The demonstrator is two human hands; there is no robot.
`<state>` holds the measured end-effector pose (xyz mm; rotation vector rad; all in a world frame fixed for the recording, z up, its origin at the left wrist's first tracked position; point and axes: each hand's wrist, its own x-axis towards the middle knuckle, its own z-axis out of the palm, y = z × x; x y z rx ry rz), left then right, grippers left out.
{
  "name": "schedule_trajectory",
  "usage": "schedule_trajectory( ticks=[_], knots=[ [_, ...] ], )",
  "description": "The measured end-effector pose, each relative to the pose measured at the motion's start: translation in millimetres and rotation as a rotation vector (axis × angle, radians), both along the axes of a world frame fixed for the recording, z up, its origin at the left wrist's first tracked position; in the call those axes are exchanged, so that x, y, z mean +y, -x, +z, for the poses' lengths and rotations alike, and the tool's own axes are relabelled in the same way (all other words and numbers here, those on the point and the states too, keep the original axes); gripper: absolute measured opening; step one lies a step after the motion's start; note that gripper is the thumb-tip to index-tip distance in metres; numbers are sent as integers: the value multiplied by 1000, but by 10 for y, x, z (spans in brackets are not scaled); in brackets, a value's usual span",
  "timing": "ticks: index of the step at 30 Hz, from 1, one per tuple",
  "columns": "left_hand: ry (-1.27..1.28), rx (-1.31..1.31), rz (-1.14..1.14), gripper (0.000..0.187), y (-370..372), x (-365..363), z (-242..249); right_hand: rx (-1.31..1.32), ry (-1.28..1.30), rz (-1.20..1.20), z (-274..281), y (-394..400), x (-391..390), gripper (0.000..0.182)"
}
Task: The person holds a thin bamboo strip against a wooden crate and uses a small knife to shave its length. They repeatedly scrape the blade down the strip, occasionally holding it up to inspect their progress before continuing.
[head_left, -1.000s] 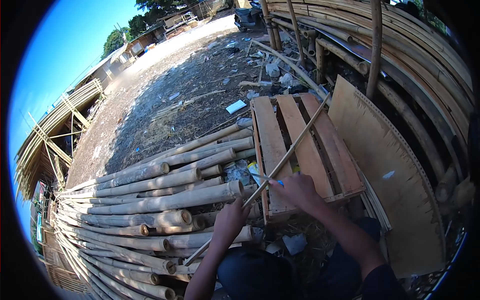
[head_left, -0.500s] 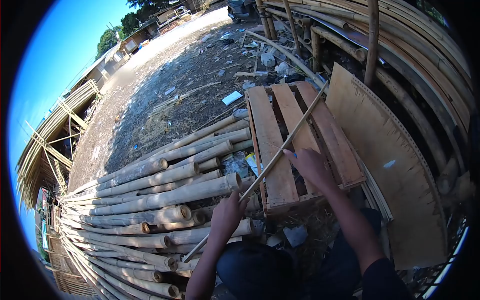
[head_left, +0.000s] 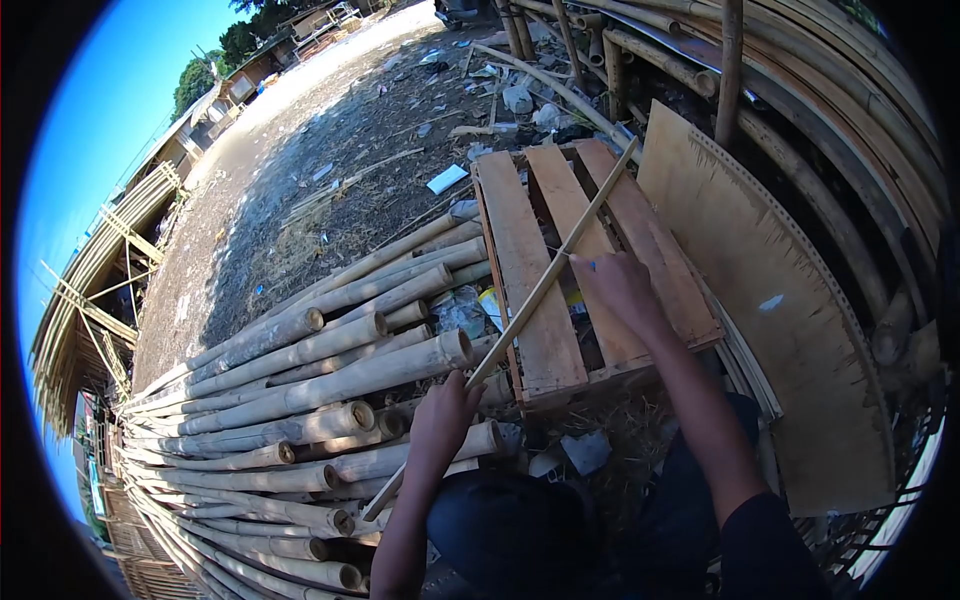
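Note:
A long, thin bamboo strip (head_left: 540, 289) runs diagonally over a slatted wooden crate (head_left: 552, 352). My left hand (head_left: 444, 418) is closed around the strip near the crate's front left corner, and the strip's lower end sticks out past my forearm. My right hand (head_left: 614, 287) is closed beside the strip above the crate's middle slat. A small blue bit shows at its fingers, but what it holds is too small to make out.
Cut bamboo poles (head_left: 400, 367) lie stacked on the left, their ends towards me. A plywood sheet (head_left: 765, 330) leans at the right, near upright posts (head_left: 731, 75) and racked bamboo. Litter and a white piece (head_left: 447, 179) lie on the dirt beyond.
The view has shifted slightly. My right hand has moved a little up along the strip, and the strip looks turned flatter side up. My left hand keeps its grip.

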<state>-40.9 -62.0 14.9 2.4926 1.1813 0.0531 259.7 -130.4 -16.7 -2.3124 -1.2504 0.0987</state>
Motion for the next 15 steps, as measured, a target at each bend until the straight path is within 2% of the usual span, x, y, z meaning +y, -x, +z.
schedule_trajectory(
  ticks=[2,4,7,8,10,12,14,15],
  knots=[
    [-15,-12,-14,34,13,-9,2,43,-28,-55,-17,-38,-7,66],
    [-26,-22,-31,34,-7,-8,17,-53,26,41,-18,143,-13,66],
    [6,10,-5,34,-6,-16,67,-35,12,176,-19,313,-12,65],
    [34,31,14,34,-23,-10,91,-25,14,176,-43,203,5,65],
    [66,57,37,35,-3,-41,79,-53,-61,-26,-64,-155,61,66],
    [-54,4,-51,35,-17,-29,39,-78,-13,-14,-76,-212,94,66],
    [-44,30,-39,34,-14,-20,38,-96,33,-6,-100,-171,105,66],
    [-39,21,-39,33,-1,-20,32,-97,6,103,-126,-52,70,66]
  ],
)
